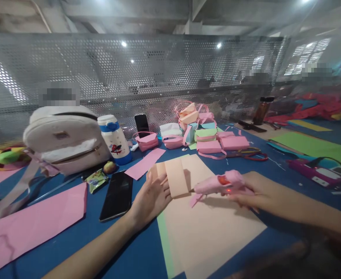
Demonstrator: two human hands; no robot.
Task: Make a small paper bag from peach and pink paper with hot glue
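Note:
In my right hand is a pink hot glue gun with a small red light. Its nozzle points left, close to the lower right corner of a folded peach paper piece; whether it touches I cannot tell. My left hand holds that folded paper from the left, the fingers partly behind its raised flap. Beneath both hands lie large peach paper sheets, with a green sheet showing along their left edge.
Behind the sheets stand several small paper bags and scissors. On the left are a black phone, a snack packet, a white bottle, a backpack and pink paper. A purple power strip lies right.

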